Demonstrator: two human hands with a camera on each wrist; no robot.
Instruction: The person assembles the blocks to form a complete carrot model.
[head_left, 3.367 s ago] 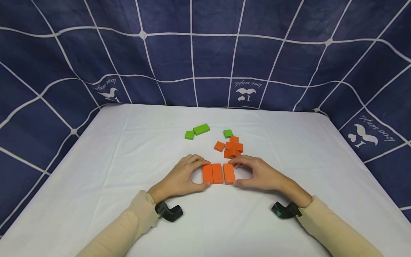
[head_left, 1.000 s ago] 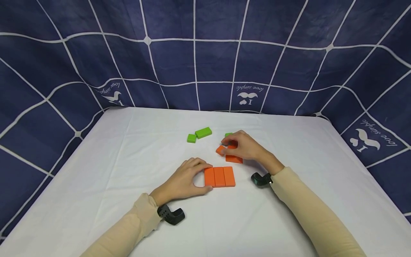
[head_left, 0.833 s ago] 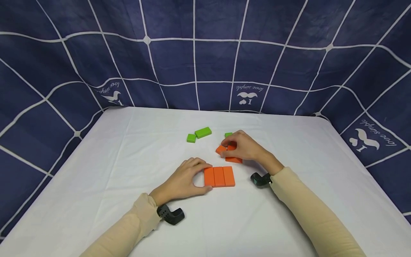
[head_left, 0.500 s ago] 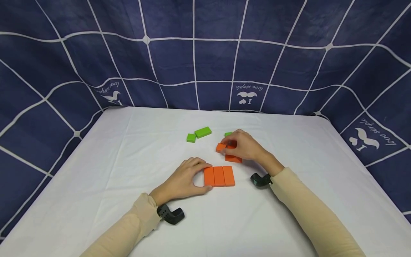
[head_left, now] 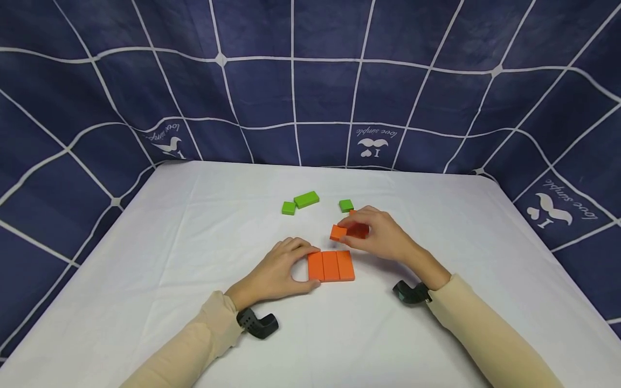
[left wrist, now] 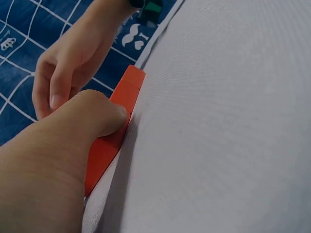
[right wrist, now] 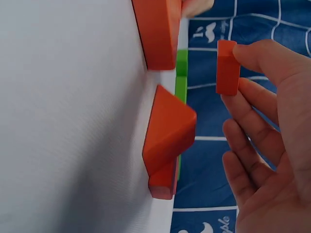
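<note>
Three upright orange blocks lie side by side in a row (head_left: pixel 331 266) on the white cloth. My left hand (head_left: pixel 276 272) grips the leftmost block between thumb and fingers, at its near and far ends. In the left wrist view the thumb presses on the orange row (left wrist: pixel 104 160). Above and behind the row, my right hand (head_left: pixel 385 235) pinches a small orange square block (head_left: pixel 337 233), raised off the table. The right wrist view has this block (right wrist: pixel 227 73) between thumb and fingertips, the other fingers loosely bent.
More orange blocks (head_left: pixel 359 231) lie partly hidden behind my right hand; a wedge-shaped one (right wrist: pixel 170 126) shows in the right wrist view. Farther back are a long green block (head_left: pixel 306 199) and two small green ones (head_left: pixel 288 208). A dark blue checked curtain (head_left: pixel 252 91) surrounds the table.
The third orange block has joined the other two. My right hand went to the loose pieces, picked up the small square block and has moved slightly nearer. My left hand stays put.
</note>
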